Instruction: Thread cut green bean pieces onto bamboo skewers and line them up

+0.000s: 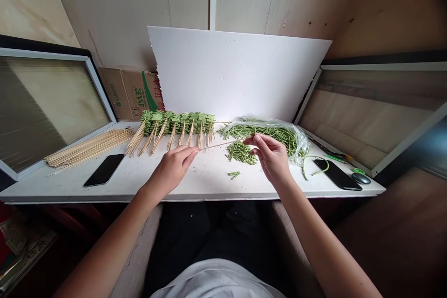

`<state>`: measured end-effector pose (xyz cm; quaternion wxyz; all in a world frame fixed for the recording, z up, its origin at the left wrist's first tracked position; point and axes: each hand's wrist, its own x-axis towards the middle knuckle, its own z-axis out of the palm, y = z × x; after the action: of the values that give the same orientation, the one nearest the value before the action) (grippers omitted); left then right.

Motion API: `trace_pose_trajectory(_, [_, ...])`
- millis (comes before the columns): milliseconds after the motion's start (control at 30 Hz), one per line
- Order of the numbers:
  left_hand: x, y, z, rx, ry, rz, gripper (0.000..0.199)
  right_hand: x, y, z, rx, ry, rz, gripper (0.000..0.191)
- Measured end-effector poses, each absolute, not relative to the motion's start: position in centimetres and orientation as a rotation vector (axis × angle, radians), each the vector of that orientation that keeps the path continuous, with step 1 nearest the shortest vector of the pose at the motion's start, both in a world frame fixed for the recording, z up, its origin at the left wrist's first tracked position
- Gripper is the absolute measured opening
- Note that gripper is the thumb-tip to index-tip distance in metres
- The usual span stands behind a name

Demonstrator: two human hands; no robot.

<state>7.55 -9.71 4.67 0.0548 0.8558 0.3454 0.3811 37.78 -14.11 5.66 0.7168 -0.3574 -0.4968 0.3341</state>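
Note:
My left hand [176, 166] is closed around one end of a thin wooden skewer [223, 144], which stretches across to my right. At its other end, my right hand [270, 152] pinches a short piece of green bean [254, 133] between thumb and fingertips. Whether the skewer's tip has entered the bean I cannot tell. Just beyond my right fingers lies a pile of cut bean pieces [240, 152], with a few loose pieces [233, 175] nearer the table edge. Several skewered bean bundles [178, 122] are stacked at the back left, their sticks pointing toward me.
Bare skewers [92, 145] lie fanned at the left beside a black phone [104, 170]. A clear bag of long beans [275, 132] sits at the back right. Another phone [337, 174] and a dark rounded object [361, 178] rest near the right edge. A white board [240, 74] stands behind.

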Motion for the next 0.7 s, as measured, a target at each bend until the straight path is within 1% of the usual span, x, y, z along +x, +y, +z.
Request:
trace_pose_trajectory(100, [7.5, -9.4, 4.6, 2.542, 1.019, 1.28, 0.034, 37.7, -13.9, 5.7, -0.788, -1.098, 0.786, 0.027])
trace_pose_trajectory(200, [7.5, -9.3, 4.5, 2.465, 1.049, 1.409, 0.024, 37.7, -14.0, 5.8, -0.77, -1.067, 0.84, 0.029])
trace_pose_trajectory(300, [7.5, -9.4, 4.6, 2.503, 1.066, 1.513, 0.016, 37.8, -13.9, 5.8, -0.751, -1.017, 0.88, 0.026])
trace_pose_trajectory(433, [7.7, -9.6, 4.6, 2.592, 1.053, 1.595, 0.02, 37.7, -13.9, 5.7, -0.754, -1.01, 0.906, 0.022])
trace_pose_trajectory(700, [7.8, -9.1, 3.3, 2.608, 0.999, 1.586, 0.031, 37.0, -13.3, 4.9, -0.791, -1.0, 0.782, 0.024])
